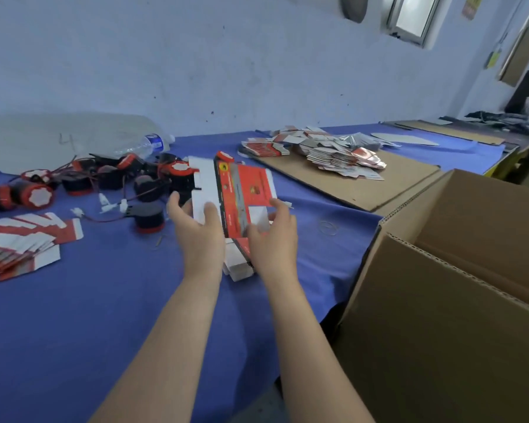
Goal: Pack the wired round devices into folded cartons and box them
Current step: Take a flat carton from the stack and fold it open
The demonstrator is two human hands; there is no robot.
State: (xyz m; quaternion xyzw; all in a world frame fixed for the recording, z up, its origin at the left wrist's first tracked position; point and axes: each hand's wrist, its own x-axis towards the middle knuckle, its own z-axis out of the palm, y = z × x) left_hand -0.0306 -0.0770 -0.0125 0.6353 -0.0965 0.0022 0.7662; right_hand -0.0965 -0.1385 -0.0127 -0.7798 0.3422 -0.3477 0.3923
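Left hand (197, 236) and right hand (274, 239) are gripping a flat red-and-white carton (245, 190) over the blue cloth tabletop (74, 315).
Both are curling round its near edges; round black-and-red devices (110, 178) are lying tangled in wires just behind, and a corrugated box (440, 331) is standing open at right.

Wide open across the bottom and lower left of the frame, over bare blue tabletop (74, 315). Walled off at right by a tall corrugated box (434, 315), flaps raised, mouth open upward. Crowded at upper left by wired round devices (110, 181), leads trailing toward centre, a plastic bottle (151, 144) just behind. Narrowed at the left edge by fanned flat cartons (16, 248). Taken up at centre by left hand (196, 230) and right hand (272, 242) gripping a carton (245, 190). Passable beyond over a cardboard sheet (388, 190), short of a heap of flats (339, 157).
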